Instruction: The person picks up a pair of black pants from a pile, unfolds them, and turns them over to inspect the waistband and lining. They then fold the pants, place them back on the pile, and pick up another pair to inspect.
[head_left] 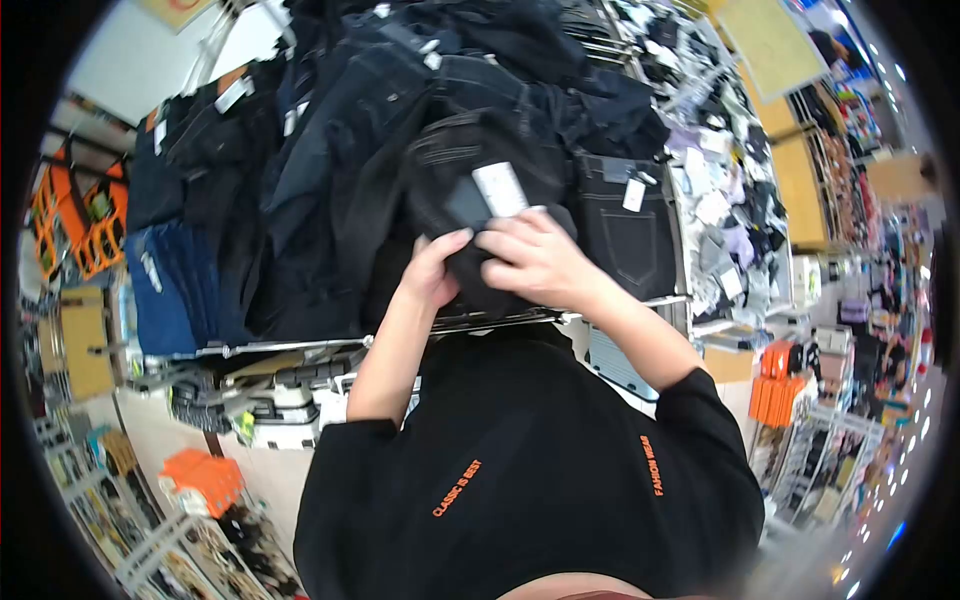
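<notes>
A pair of black jeans (460, 145) is bunched up in front of me, with a white paper tag (500, 188) on its upper side. At the near left edge of the jeans is my left hand (437, 270), closed on the fabric with the thumb on top. My right hand (535, 262) grips the near right part just below the tag, fingers curled and slightly blurred. Dark denim trousers (345, 130) lie heaped beneath and behind. Right of my hands sits a folded black pair (625, 230) with its own tag.
Folded blue jeans (165, 290) are stacked at the display's left end. A metal rail (280, 345) runs along the near edge. Beyond the right side is a bin of small white, grey and black garments (725, 200). Orange baskets (205, 480) stand lower left.
</notes>
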